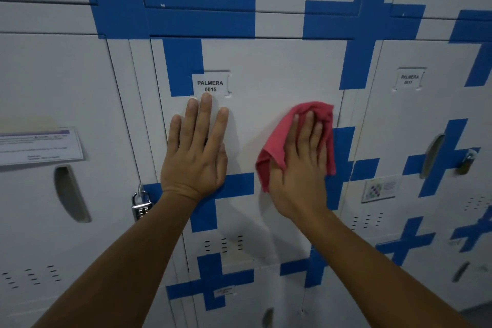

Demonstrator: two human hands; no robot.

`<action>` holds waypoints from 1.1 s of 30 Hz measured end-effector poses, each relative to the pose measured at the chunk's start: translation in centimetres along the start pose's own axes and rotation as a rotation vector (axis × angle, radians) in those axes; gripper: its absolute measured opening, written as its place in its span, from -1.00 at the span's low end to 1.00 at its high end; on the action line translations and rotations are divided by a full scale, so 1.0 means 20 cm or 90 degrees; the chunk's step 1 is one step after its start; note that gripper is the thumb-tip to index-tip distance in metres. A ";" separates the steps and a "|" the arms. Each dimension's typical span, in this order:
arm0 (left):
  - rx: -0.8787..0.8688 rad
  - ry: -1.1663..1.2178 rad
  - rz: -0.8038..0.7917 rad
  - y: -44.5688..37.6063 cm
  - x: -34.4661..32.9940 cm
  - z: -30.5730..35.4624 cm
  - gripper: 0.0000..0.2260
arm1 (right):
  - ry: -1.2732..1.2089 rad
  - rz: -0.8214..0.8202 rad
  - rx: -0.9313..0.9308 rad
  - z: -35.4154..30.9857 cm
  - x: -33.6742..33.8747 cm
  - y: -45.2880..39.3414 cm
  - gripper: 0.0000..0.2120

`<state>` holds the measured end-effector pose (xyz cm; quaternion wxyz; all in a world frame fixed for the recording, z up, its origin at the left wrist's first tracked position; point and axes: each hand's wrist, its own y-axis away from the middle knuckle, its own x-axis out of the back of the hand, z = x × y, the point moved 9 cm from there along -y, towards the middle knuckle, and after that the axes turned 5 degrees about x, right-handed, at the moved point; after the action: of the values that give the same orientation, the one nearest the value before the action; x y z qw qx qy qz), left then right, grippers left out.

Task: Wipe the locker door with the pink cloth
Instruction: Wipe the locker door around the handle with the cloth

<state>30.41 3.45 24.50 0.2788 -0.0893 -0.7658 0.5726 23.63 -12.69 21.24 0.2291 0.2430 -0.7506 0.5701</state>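
Observation:
The locker door [279,69] is pale grey with blue tape crosses and a label reading PALMERA 0015 [210,86]. My left hand [195,152] lies flat on the door just under that label, fingers spread, holding nothing. My right hand [300,165] presses the pink cloth [279,136] flat against the door near its right edge. The cloth sticks out above, left and right of the hand; the part under my palm is hidden.
A silver padlock [141,205] hangs at the door's left edge. Neighbouring lockers stand on both sides: the left one has a paper notice [40,146], the right one a brass padlock [466,162] and a small sticker [380,189]. More lockers lie above and below.

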 end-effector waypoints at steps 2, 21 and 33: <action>-0.002 0.007 0.012 0.00 0.00 0.00 -0.41 | 0.005 0.005 0.024 -0.10 0.03 -0.07 -0.23; 0.001 -0.004 0.010 0.00 0.01 0.00 -0.39 | -0.058 0.088 -0.058 0.21 0.09 -0.05 -0.24; -0.003 -0.007 0.016 0.00 0.01 0.00 -0.41 | -0.021 -0.102 0.021 0.09 -0.20 0.37 -0.34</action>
<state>30.25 3.53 24.51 0.2673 -0.0963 -0.7673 0.5749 21.89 -12.33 12.82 0.2575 0.3159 -0.7230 0.5579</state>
